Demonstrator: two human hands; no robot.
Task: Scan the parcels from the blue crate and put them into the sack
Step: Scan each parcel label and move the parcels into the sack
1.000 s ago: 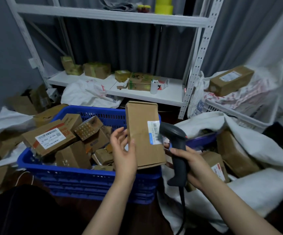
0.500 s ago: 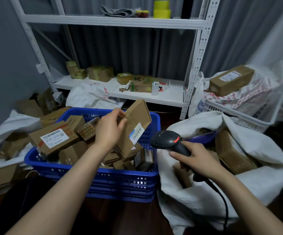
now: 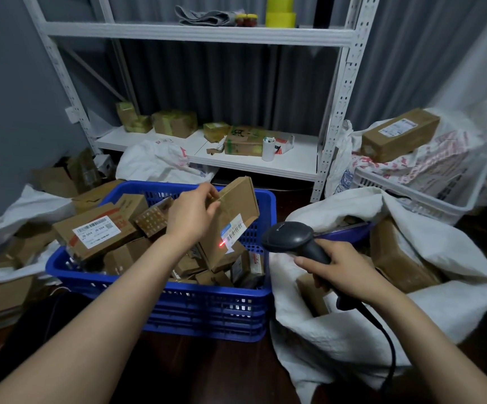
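A white metal shelving rack [image 3: 335, 118] stands at the back, with small taped boxes on its lower shelf. To the right, a white woven sack [image 3: 338, 339] lies open on the floor and holds several brown cardboard boxes. Just beside it on the left is the blue plastic lattice crate [image 3: 221, 313], piled with brown parcels of mixed sizes.

Above the right half of the crate, the left hand [image 3: 191, 212] holds up a flat, oblong brown cardboard parcel [image 3: 236, 205]. The parcel is tilted, its top end leaning right. The grip is clamped on its upper left edge, with the fingers curled over the top.

The right hand [image 3: 341, 269] has its grip closed round the handle of a black corded handheld scanner [image 3: 291, 237], whose head points left at the parcel from above the sack's edge.

A white barcode label with a blue strip [image 3: 234, 229] sits slantwise on the parcel's right edge. A red laser dot [image 3: 221, 244] glows on the bare cardboard just below and left of it.
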